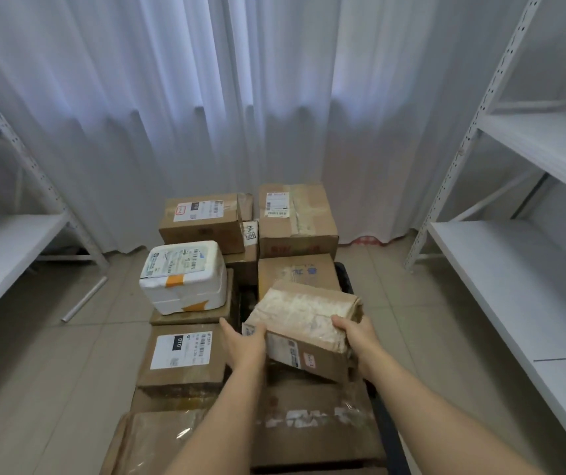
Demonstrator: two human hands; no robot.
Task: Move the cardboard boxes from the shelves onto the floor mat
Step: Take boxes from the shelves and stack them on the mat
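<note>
Both hands clasp one worn cardboard box (304, 329) from opposite sides: the left hand (244, 342) lies along its near left corner with the fingers fairly straight against the side, and the right hand (355, 332) wraps its right end, fingers curled over the top edge. The box sits tilted, its far end higher, just above the pile of parcels already gathered on the dark floor mat (345, 279), whose edge peeks out at the right of the stack. Whether its underside already touches the box below, I cannot tell.

It looks light enough for an easy two-handed carry, but it is tired stuff: the top is skinned with wrinkled, cloudy tape and the corners are crushed, so the walls will likely give under a hard squeeze. The tape may be slick, so bare cardboard on the ends seems the safer hold, with palms low near the bottom edges.

Around it lie other brown boxes and a white foam box (183, 274) with orange tape, standing on a flat carton to the left. The white shelves on the left (4, 248) and on the right (521, 279) show no boxes on the boards in view. Pale curtains (240, 97) hang behind.
</note>
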